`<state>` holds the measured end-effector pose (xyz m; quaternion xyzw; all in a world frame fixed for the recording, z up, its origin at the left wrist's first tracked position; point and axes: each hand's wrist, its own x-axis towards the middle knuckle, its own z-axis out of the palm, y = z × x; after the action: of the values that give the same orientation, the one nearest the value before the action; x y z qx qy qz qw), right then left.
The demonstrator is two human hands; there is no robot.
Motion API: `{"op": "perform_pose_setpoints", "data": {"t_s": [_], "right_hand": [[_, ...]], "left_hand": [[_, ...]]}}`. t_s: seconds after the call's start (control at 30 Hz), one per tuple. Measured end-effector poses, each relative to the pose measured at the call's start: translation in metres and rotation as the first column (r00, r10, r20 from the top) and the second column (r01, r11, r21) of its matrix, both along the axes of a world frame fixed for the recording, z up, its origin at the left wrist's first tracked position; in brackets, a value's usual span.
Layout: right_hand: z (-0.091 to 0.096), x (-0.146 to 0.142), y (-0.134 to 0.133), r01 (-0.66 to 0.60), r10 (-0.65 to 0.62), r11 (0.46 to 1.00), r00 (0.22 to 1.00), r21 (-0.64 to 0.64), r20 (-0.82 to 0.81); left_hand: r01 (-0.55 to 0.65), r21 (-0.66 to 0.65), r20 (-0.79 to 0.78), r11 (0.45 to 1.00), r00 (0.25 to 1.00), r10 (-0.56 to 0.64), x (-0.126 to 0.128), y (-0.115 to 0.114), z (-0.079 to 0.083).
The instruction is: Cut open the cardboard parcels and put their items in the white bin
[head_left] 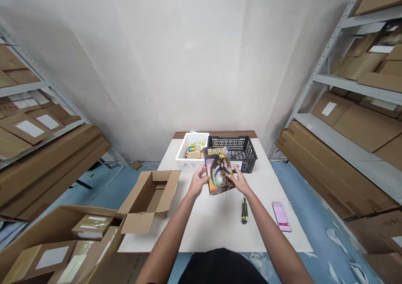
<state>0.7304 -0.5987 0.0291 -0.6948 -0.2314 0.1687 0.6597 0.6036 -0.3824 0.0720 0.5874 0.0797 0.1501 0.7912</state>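
A book [217, 176] with a colourful illustrated cover is held up above the table, its front facing me and slightly tilted. My left hand [197, 180] grips its left edge, and my right hand [240, 180] holds the right edge with the thumb over the cover. Just behind the book stand a white bin [185, 165] with small boxes and packets inside, and a black plastic crate [250, 158]. Part of both containers is hidden by the book. On the tabletop below my right hand lies a yellow and black box cutter [244, 211].
An open cardboard box [143, 194] sits on the table's left side. A phone [282, 217] lies at the right of the white table [216, 234]. At lower left is a large carton [63, 211] of taped parcels. Shelves [354, 83] with boxes flank both sides.
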Motion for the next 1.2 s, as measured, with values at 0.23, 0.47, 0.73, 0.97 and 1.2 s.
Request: {"op": "perform_pose_setpoints", "data": {"t_s": [0.23,0.47,0.73,0.97,1.2], "right_hand": [[0.003,0.021,-0.038,-0.196,0.245,0.967,0.889,0.161,-0.386],[0.013,0.006,-0.033,-0.257,0.356,0.928,0.828,0.272,-0.433],[0.032,-0.002,-0.04,-0.292,0.399,0.902,0.846,0.318,-0.354],[0.056,0.002,-0.04,-0.215,0.269,0.938,0.947,0.272,-0.178],[0.059,-0.033,-0.009,-0.062,0.043,0.995,0.973,0.076,0.227]], "left_hand": [[0.174,-0.091,0.026,0.981,0.985,-0.172,-0.016,0.026,0.009],[0.238,-0.106,0.04,0.965,0.971,-0.235,-0.014,0.03,0.001],[0.274,-0.043,-0.005,0.961,0.961,-0.275,-0.012,0.041,0.005],[0.017,0.12,-0.144,0.993,0.99,0.0,0.006,0.043,0.004],[0.148,0.142,-0.04,0.979,0.989,-0.143,0.028,-0.041,0.018]]}}
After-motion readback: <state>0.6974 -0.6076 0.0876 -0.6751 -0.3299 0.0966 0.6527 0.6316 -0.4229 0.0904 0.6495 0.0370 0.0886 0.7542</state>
